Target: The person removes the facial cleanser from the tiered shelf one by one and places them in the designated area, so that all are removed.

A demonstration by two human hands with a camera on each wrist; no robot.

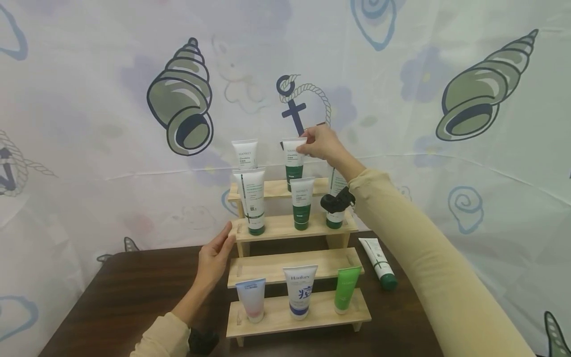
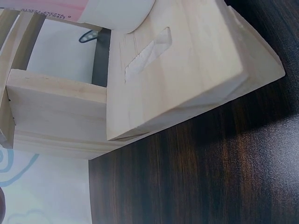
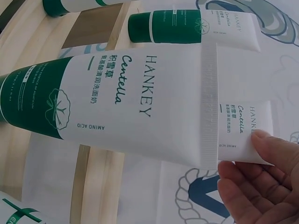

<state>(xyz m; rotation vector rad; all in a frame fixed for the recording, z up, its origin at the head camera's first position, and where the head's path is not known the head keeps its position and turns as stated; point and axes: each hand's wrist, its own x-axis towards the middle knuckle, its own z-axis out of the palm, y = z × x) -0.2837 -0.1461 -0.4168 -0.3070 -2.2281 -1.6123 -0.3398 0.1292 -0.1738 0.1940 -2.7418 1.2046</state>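
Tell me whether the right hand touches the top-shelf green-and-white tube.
Touching: in the head view the right hand pinches the tube at its crimped top edge.

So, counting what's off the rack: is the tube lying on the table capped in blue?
No, the tube lying on the table has a green cap.

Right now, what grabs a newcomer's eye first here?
The wooden tiered rack on the dark table, lined with upright tubes. The right hand pinches the top of a white-and-green tube on the top tier, while the left hand rests against the rack's left end. Big seashell prints cover the backdrop.
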